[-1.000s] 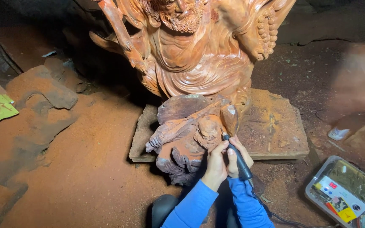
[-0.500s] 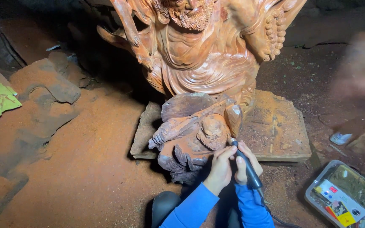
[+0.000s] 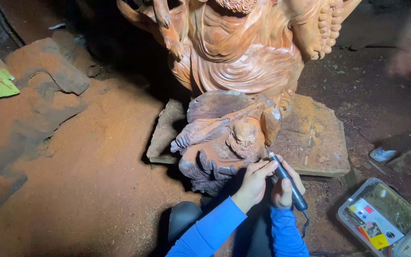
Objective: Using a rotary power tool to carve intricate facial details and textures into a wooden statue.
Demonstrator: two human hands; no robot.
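Reddish wood, a small carved figure [image 3: 229,143], takes the tip of a black rotary tool [image 3: 286,181]. The right hand [image 3: 286,188] keeps its grip clamped on that tool; the left hand [image 3: 253,183] closes its fingers against it too.

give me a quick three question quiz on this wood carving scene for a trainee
1. True or false: both hands are on the dark pen-shaped power tool.
2. Which piece does the tool tip meet? A) the large statue B) the small carved figure C) the flat wooden slab
3. Fill in: the tray with the small control box lies to the person's ____.

Key
1. True: the right hand grips the tool, the left hand steadies it near the tip.
2. B
3. right
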